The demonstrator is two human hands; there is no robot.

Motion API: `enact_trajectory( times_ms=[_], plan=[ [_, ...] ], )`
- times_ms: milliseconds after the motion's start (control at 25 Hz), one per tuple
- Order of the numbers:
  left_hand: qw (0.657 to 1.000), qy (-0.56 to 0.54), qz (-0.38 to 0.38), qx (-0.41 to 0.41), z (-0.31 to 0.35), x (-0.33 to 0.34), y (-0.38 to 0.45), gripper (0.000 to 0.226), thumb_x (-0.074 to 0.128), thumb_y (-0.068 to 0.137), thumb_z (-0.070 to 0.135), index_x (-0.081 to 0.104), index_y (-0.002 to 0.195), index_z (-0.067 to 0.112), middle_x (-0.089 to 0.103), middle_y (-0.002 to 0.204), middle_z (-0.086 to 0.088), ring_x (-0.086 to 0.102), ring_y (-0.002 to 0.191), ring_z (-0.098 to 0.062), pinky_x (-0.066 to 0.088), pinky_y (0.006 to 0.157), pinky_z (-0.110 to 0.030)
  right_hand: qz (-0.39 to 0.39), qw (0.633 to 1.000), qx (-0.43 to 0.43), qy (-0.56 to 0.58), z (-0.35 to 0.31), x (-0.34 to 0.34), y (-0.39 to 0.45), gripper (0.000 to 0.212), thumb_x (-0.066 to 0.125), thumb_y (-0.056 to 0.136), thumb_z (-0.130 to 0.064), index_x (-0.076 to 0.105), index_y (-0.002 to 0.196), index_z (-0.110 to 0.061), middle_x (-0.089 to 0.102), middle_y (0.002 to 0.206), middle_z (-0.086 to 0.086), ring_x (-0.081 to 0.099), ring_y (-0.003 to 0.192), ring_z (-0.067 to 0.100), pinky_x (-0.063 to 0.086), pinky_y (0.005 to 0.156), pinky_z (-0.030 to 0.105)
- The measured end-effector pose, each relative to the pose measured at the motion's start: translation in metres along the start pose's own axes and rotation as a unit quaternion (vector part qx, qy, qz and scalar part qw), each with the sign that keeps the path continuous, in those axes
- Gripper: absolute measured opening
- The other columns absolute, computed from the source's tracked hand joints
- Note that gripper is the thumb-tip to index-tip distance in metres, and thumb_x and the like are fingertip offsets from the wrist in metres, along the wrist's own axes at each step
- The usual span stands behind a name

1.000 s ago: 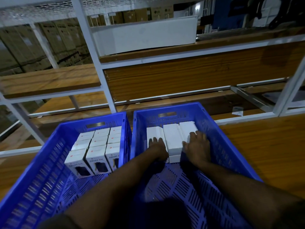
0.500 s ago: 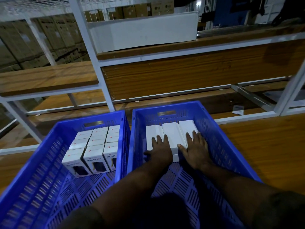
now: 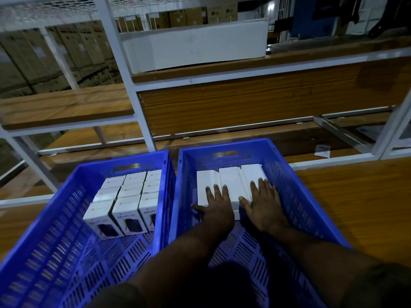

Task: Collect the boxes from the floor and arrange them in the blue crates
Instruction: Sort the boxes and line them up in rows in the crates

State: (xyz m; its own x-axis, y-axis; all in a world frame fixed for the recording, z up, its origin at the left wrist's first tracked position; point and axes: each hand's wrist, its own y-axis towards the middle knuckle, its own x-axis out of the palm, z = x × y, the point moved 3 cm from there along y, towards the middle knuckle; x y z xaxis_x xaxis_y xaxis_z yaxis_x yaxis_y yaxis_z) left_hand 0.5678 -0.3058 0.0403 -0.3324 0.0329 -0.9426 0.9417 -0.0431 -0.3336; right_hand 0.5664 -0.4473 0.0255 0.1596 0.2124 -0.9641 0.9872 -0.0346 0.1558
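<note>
- I see two blue perforated plastic crates side by side on a wooden surface, the left crate (image 3: 55,230) and the right crate (image 3: 311,210).
- My left hand (image 3: 219,207) lies flat with fingers straight and slightly spread, pressing on the tops of the plain white rectangular boxes (image 3: 231,185) at the far end of the right crate.
- My right hand (image 3: 264,205) lies flat the same way, fingers extended on the right-hand boxes, thumb touching the middle one.
- The left crate holds white printed cartons (image 3: 126,196) standing upright in three tight rows at its far end.
- A white metal shelf frame (image 3: 124,70) with wooden boards stands behind the crates.
</note>
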Motion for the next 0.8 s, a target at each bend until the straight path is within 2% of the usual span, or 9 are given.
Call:
enact_trajectory(
  times_ms=[120, 440, 600, 680, 760, 800],
  plan=[
    [1.000, 0.008, -0.007, 0.002, 0.000, 0.000, 0.000, 0.136, 0.086, 0.075, 0.026, -0.024, 0.155, 0.020, -0.028, 0.163, -0.012, -0.025, 0.149, -0.041, 0.014, 0.104, -0.084, -0.013, 1.000, 0.000, -0.007, 0.000, -0.002, 0.000, 0.078, 0.017, 0.097, -0.064, 0.010, 0.158, -0.015, 0.003, 0.165, 0.012, -0.002, 0.152, 0.026, 0.000, 0.123, 0.045],
    [0.999, -0.024, -0.029, 0.003, -0.002, -0.010, -0.003, 0.128, 0.081, 0.081, 0.017, -0.022, 0.156, 0.024, -0.027, 0.164, -0.007, -0.026, 0.150, -0.037, 0.012, 0.106, -0.083, -0.043, 0.999, -0.001, -0.008, -0.002, -0.006, 0.000, 0.078, 0.014, 0.097, -0.064, 0.005, 0.158, -0.016, -0.002, 0.165, 0.011, -0.005, 0.152, 0.026, 0.000, 0.123, 0.047],
    [0.997, -0.071, -0.023, 0.012, -0.007, -0.025, -0.008, 0.107, 0.069, 0.091, 0.017, -0.013, 0.159, 0.023, -0.024, 0.166, -0.005, -0.022, 0.152, -0.033, 0.014, 0.108, -0.081, -0.015, 0.998, -0.009, -0.064, -0.010, -0.012, 0.000, 0.081, 0.008, 0.096, -0.064, 0.014, 0.157, -0.011, 0.009, 0.164, 0.013, 0.003, 0.152, 0.026, 0.001, 0.122, 0.052],
    [0.997, -0.076, 0.023, 0.023, -0.010, -0.041, -0.016, 0.094, 0.066, 0.094, 0.023, 0.000, 0.160, 0.017, -0.012, 0.167, -0.010, -0.010, 0.154, -0.035, 0.024, 0.110, -0.075, 0.044, 0.997, -0.027, -0.054, -0.025, -0.023, 0.002, 0.082, 0.005, 0.096, -0.061, 0.029, 0.152, -0.007, 0.023, 0.161, 0.016, 0.015, 0.151, 0.028, 0.007, 0.120, 0.054],
    [0.988, -0.088, 0.109, 0.061, -0.013, -0.062, -0.032, 0.072, 0.062, 0.094, 0.023, 0.025, 0.154, 0.009, 0.024, 0.160, -0.019, 0.024, 0.147, -0.037, 0.042, 0.106, -0.059, 0.112, 0.992, -0.062, -0.005, -0.045, -0.037, 0.007, 0.076, 0.013, 0.096, -0.055, 0.044, 0.144, -0.004, 0.038, 0.154, 0.018, 0.029, 0.146, 0.030, 0.018, 0.119, 0.054],
    [0.975, -0.108, 0.175, 0.086, -0.017, -0.074, -0.042, 0.053, 0.059, 0.095, 0.020, 0.042, 0.143, 0.006, 0.046, 0.145, -0.019, 0.044, 0.134, -0.035, 0.049, 0.099, -0.050, 0.132, 0.988, -0.080, 0.023, -0.056, -0.045, 0.011, 0.067, 0.023, 0.099, -0.049, 0.045, 0.143, -0.003, 0.040, 0.152, 0.019, 0.031, 0.145, 0.031, 0.021, 0.119, 0.052]
  ],
)
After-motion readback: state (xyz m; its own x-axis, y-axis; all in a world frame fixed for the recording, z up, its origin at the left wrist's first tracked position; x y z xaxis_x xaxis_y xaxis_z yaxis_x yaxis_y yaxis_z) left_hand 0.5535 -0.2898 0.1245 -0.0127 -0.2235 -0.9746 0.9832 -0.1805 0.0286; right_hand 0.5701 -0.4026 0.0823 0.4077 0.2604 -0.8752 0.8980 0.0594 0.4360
